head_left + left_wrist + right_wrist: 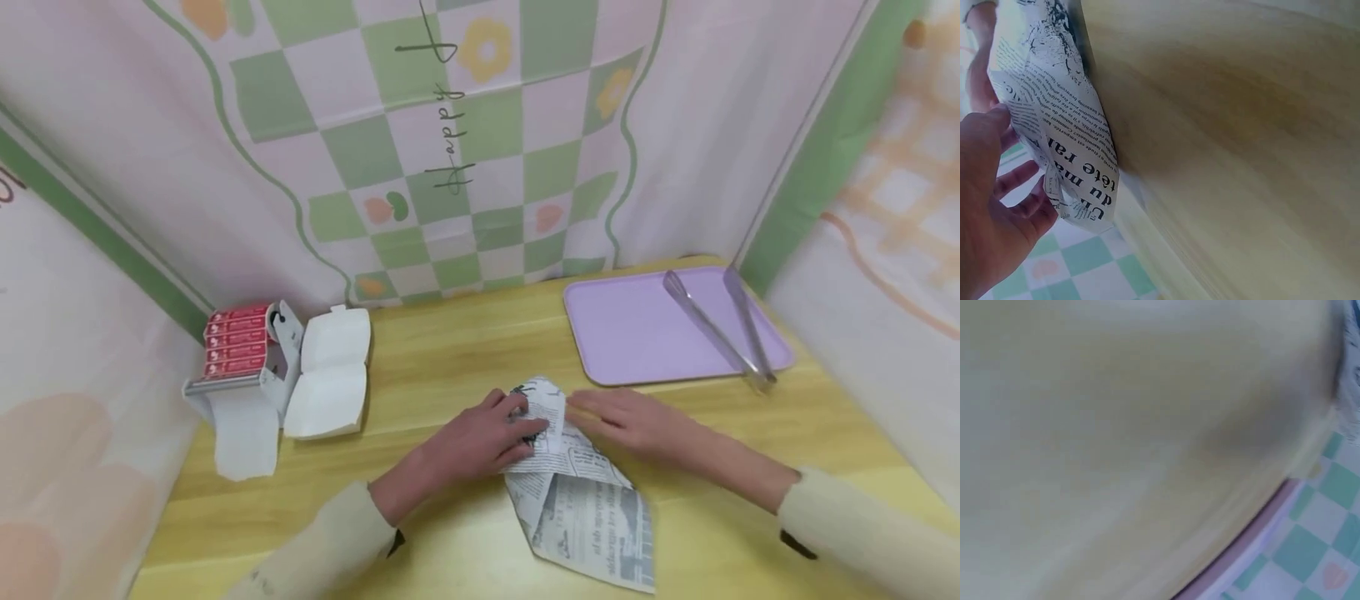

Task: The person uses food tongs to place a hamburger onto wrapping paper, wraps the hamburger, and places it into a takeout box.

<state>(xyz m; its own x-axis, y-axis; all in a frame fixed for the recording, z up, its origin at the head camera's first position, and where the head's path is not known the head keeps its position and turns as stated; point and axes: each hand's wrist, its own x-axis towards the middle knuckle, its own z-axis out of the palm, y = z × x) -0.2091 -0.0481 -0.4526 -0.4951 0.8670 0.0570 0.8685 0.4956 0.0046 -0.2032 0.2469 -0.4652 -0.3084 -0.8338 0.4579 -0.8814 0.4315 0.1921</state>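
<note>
A sheet of newsprint-patterned wrapping paper (592,517) lies on the table, its upper part folded over into a narrow bundle. Whatever may be inside the folds is hidden. My left hand (480,437) holds the folded part from its left side, fingers bent over the print. In the left wrist view, the thumb and fingertips of that hand (997,206) meet the edge of the folded paper (1066,119). My right hand (637,421) lies along the right edge of the fold with its fingers fairly straight. Only a sliver of paper (1352,381) shows in the right wrist view.
A purple tray (622,333) with metal tongs (708,321) across it stands at the back right. Left on the wooden table (442,350) are an opened white takeaway box (327,396) and a dispenser (240,383) with red-printed rolls. Patterned cloth (420,133) hangs around the table.
</note>
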